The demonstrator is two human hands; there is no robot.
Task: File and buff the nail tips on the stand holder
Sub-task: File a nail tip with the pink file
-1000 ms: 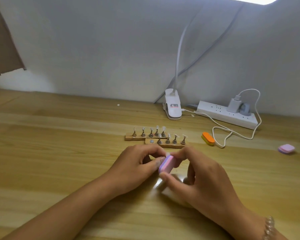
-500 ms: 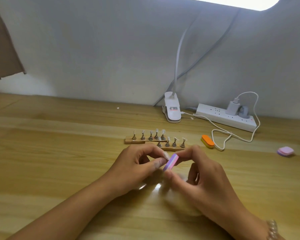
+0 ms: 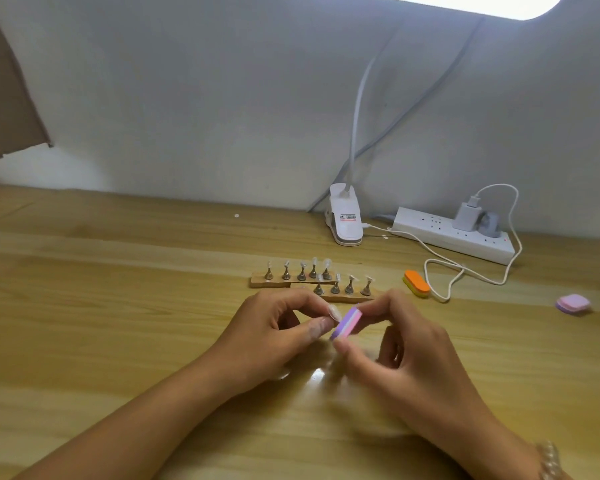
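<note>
Nail tips [image 3: 314, 262] stand on small metal pegs along the stand holder [image 3: 261, 283], two wooden strips lying side by side near the middle of the desk [image 3: 84, 306], just beyond our hands.

In the head view, our left hand [image 3: 271, 329] pinches what looks like one clear loose tip [image 3: 333, 311] between thumb and forefinger, though it is small and blurred. Our right hand [image 3: 407, 351] pinches a pink and purple buffer block [image 3: 347, 323] between thumb and forefinger, with the other fingers curled beneath. The block's edge meets the loose tip.

A second ago the block showed us its broad pink face. Now it is turned on edge, so we see purple, pale and pink layers, and it sits a little further right. Both hands have kept their place in front of the holder.

An orange buffer [image 3: 417, 284] lies right of the holder, near a looping white cable [image 3: 440, 268]. A pink pad [image 3: 573, 303] lies well apart, further right. At the back of the desk are a white lamp clip [image 3: 345, 223] and a power strip [image 3: 437, 233] carrying a charger [image 3: 466, 216]. A beaded bracelet [image 3: 549, 462] circles our right wrist.
</note>
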